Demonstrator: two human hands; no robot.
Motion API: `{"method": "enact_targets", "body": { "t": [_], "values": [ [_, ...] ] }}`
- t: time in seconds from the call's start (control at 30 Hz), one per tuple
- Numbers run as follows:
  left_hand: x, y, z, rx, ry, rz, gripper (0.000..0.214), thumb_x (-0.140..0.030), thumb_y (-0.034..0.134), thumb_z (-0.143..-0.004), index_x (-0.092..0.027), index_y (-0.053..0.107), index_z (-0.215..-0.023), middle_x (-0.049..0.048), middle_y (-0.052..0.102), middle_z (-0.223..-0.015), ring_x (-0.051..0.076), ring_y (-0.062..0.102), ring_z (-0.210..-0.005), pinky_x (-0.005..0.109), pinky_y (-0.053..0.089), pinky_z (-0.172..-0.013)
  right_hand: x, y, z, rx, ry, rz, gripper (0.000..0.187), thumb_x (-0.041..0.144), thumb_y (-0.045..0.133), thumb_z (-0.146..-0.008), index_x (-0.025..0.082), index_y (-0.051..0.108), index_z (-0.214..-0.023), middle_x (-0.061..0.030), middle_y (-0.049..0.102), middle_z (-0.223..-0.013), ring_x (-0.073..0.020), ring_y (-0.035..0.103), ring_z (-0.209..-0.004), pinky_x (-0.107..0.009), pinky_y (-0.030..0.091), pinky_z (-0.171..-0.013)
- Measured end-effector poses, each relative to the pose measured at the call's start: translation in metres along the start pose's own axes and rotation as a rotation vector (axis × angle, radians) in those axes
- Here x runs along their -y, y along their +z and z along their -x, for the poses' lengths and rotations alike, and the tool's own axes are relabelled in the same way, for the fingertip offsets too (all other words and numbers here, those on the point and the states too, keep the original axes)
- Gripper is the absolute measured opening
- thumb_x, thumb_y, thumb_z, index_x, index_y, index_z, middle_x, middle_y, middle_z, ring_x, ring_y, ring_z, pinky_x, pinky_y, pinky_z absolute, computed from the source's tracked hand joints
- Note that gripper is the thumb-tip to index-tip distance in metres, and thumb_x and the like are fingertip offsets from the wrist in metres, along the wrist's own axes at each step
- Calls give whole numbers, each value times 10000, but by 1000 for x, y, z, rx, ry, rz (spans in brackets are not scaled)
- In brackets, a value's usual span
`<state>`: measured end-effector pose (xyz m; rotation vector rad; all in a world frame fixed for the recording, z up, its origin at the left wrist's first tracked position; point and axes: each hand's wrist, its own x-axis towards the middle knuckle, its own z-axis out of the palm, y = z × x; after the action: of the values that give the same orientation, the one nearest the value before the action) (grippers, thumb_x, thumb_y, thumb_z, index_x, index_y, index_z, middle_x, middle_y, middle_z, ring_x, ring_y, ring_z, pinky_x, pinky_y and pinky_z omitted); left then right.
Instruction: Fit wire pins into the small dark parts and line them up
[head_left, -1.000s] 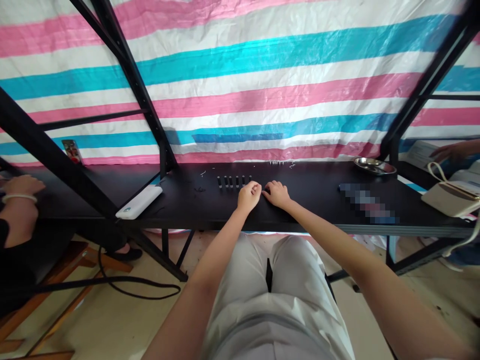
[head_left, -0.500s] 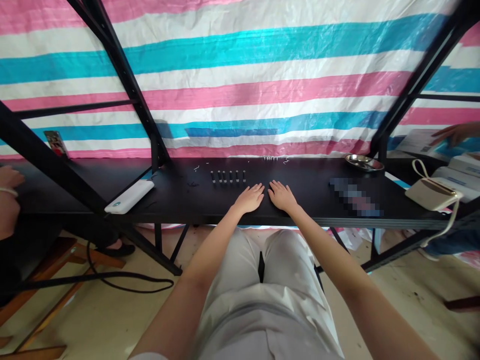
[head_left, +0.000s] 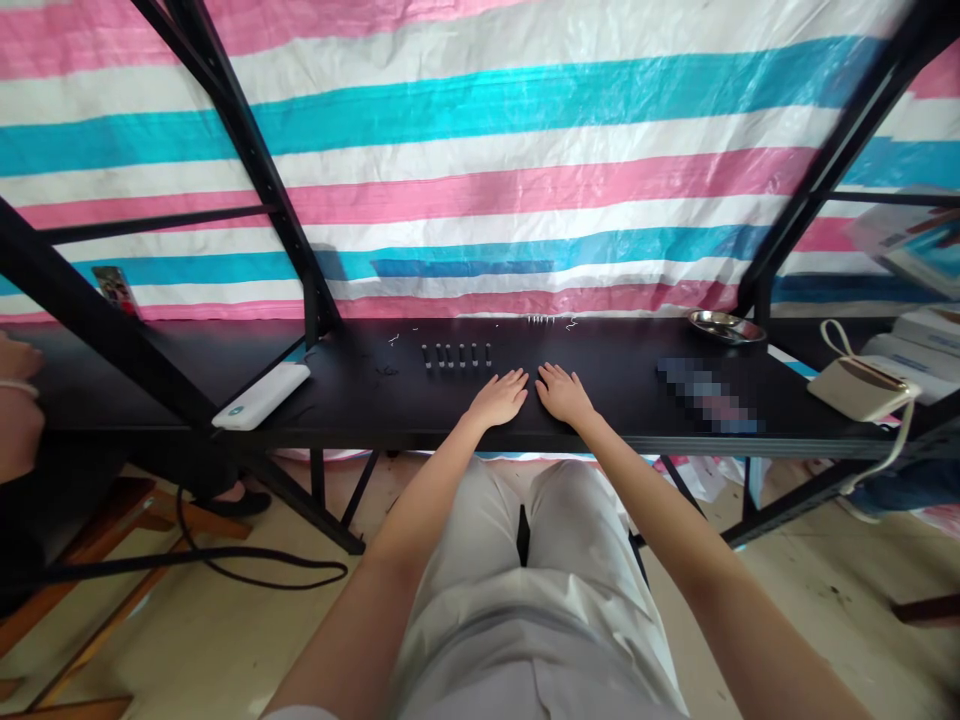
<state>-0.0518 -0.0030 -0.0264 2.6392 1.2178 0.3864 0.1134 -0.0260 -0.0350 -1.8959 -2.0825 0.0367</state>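
My left hand (head_left: 501, 398) lies flat on the black tabletop (head_left: 360, 400), fingers stretched out and holding nothing. Beside it, a small gap away, my right hand (head_left: 562, 395) also rests flat with its fingers apart. Beyond my left hand, a row of several small dark cylinders with light ends (head_left: 461, 356) stands on the table. Farther back is a short line of tiny white pieces (head_left: 541, 319), with a curly white bit (head_left: 571, 323) to its right. Another white scrap (head_left: 394, 340) lies left of the row.
A white power bank-like block (head_left: 261, 396) lies at the left by a black frame post. On the right are a shiny metal dish (head_left: 726, 327), a blurred-out patch (head_left: 709, 396) and a cream pouch (head_left: 862, 387) with a strap. Another person's hand (head_left: 19, 405) shows at far left.
My hands stay flat in the same place. At far right, a package near another person has been lifted and moved right. The view has shifted very slightly.
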Motion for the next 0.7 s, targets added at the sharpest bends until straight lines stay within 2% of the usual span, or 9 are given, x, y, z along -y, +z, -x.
{"method": "enact_targets", "body": {
  "t": [0.7],
  "values": [
    [-4,-5,2,81,-15,-83,534,-378,152,-929,-188,260,-1417,35,204,-1494,174,182,-1378,393,157,-1121,2,-3,3,-10,6,4,473,313,283,-918,144,407,-1341,-101,361,-1423,-242,287,-1324,-489,201,-1067]
  ]
}}
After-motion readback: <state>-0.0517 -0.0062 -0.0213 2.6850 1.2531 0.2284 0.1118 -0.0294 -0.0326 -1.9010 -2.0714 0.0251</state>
